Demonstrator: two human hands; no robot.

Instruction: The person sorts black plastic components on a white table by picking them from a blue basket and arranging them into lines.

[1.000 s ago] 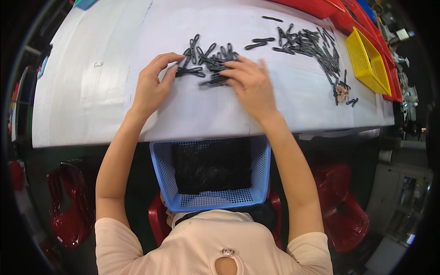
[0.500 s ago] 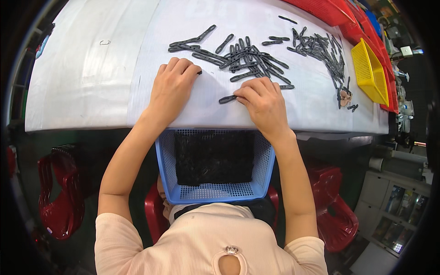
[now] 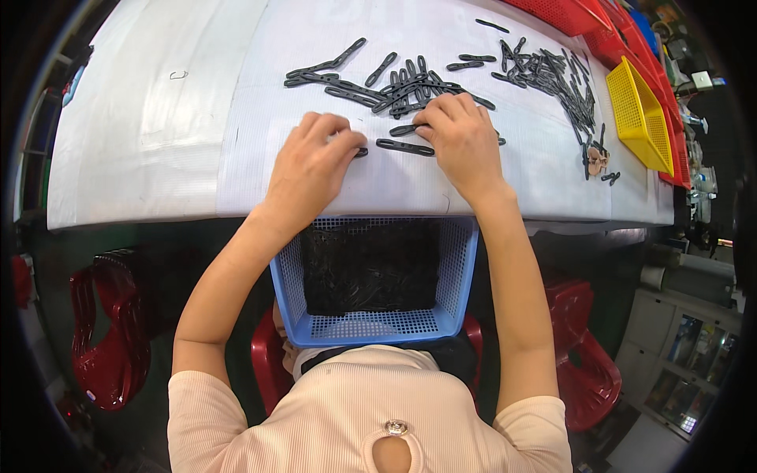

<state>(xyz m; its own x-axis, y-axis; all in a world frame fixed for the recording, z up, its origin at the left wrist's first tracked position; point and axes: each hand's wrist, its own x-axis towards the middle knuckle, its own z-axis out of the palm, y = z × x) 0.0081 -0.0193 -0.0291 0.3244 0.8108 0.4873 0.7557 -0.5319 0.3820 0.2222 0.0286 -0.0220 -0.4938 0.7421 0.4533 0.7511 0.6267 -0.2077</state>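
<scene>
My left hand (image 3: 314,162) is closed above the white table, thumb and fingers pinching a dark slotted strip (image 3: 361,152) that is mostly hidden by the fingertips. To its right, my right hand (image 3: 461,142) is closed with its fingertips on one end of a black slotted strip (image 3: 402,131). Another black strip (image 3: 404,147) lies flat just nearer than that one, its right end against my right hand. Beyond both hands spreads a loose pile of the same flat black strips (image 3: 410,87), partly covered by my right hand.
A blue mesh basket (image 3: 371,331) with a dark mass of black pieces sits at my lap, below the table edge (image 3: 158,219). More strips (image 3: 560,87) lie far right, near a small tan item (image 3: 598,160), a yellow basket (image 3: 643,118) and red baskets (image 3: 599,35).
My left hand has moved right and nearer to me. My right hand has moved a little away from me; two strips now show beside its fingers where one showed before.
</scene>
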